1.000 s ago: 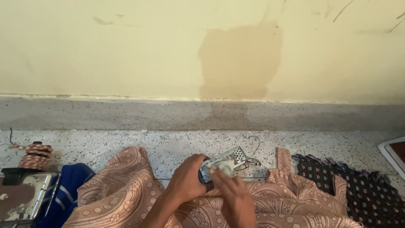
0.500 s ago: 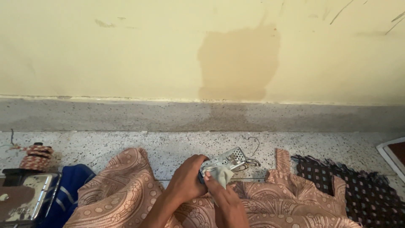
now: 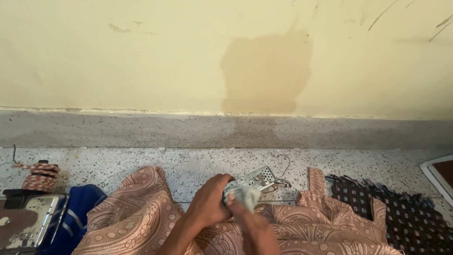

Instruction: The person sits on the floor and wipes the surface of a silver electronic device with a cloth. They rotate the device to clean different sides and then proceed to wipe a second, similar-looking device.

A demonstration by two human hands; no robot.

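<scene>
My left hand [image 3: 210, 203] grips the near end of a small perforated metal device [image 3: 257, 178] with thin wires at its far end. It is held just above the peach patterned cloth [image 3: 137, 215] that covers my lap. My right hand [image 3: 250, 222] presses a pale rag [image 3: 245, 194] against the near side of the device. Much of the device's lower part is hidden by the rag and my fingers.
A speckled stone floor [image 3: 188, 163] runs to a grey skirting and a yellow wall with a brown stain. A dark checked cloth [image 3: 401, 212] lies at the right, a blue cloth [image 3: 78, 208] and a metal box [image 3: 26, 219] at the left, with a rope bundle [image 3: 40, 174] behind.
My right hand has slid back toward me along the device, drawing the rag with it. The left hand and the device have stayed almost in place.
</scene>
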